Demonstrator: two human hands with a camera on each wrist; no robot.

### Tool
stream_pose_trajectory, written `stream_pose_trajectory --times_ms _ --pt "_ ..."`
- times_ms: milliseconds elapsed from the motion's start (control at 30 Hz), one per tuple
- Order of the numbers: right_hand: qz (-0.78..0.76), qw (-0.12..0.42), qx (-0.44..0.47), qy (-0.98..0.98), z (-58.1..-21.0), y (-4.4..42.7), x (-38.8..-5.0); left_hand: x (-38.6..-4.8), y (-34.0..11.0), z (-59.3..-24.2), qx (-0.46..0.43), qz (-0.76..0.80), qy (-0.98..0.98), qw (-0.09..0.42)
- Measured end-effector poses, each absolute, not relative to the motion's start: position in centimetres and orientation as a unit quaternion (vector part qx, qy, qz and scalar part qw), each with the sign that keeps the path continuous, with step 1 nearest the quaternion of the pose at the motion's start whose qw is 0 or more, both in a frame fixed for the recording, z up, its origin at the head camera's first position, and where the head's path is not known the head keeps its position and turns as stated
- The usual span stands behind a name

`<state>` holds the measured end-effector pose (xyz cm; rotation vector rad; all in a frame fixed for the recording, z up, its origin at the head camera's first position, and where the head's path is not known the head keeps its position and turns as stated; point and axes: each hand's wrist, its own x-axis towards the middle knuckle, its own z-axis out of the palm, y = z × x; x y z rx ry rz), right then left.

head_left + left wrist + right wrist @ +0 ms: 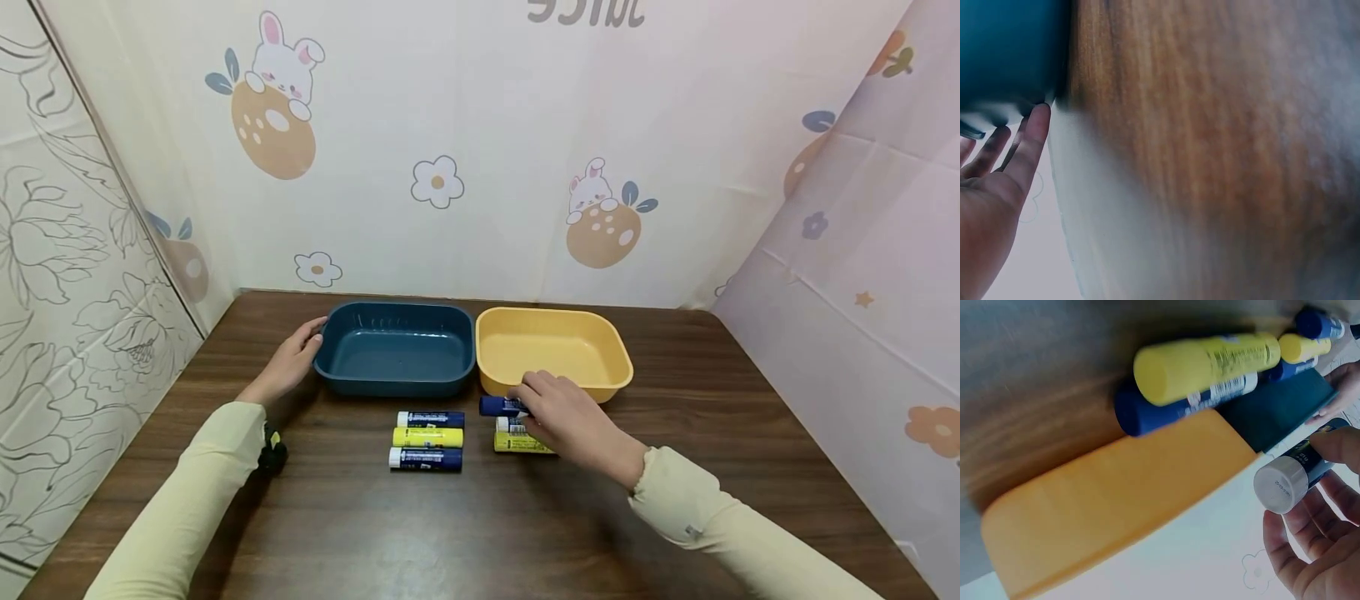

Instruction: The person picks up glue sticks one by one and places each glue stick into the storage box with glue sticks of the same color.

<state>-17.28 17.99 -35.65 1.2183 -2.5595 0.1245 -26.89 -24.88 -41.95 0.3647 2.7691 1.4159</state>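
My right hand [558, 412] pinches a dark blue glue stick [501, 407] with a white end, raised just in front of the yellow bin [555, 314]. Its white end [1282, 487] faces the camera in the right wrist view. Below that hand, a yellow glue stick [522, 442] and a blue one [510, 425] lie side by side, partly hidden. My left hand [288, 360] touches the left end of the dark blue bin [393, 388], its fingers [1034, 134] nearly straight against the wall. Both bins look empty inside.
Left of the right hand, a row of glue sticks lies on the wooden table [420, 533]: blue [431, 419], yellow [427, 437] and blue [426, 459]. A small black object [272, 452] is by the left sleeve. A patterned curtain [480, 233] hangs behind the table.
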Motion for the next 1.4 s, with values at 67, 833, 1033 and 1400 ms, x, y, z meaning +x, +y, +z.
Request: stream_pose_trajectory --times_ms 67,833,1033,1400 --pt "0.047 0.153 0.427 -0.890 -35.2 17.7 -17.8 -26.9 -25.0 -42.0 0.116 0.454 0.883 0.007" --pt "0.014 0.185 0.445 -0.876 -32.2 13.1 -23.3 -27.2 -25.1 -42.0 0.115 0.475 0.873 0.016" --pt "0.005 0.192 0.441 -0.877 -32.5 12.1 -25.1 -27.2 -24.9 -41.5 0.110 0.489 0.865 0.035" --pt "0.001 0.148 0.397 -0.906 -33.0 9.9 -27.3 -27.0 -24.9 -41.6 0.103 0.483 0.869 0.025"
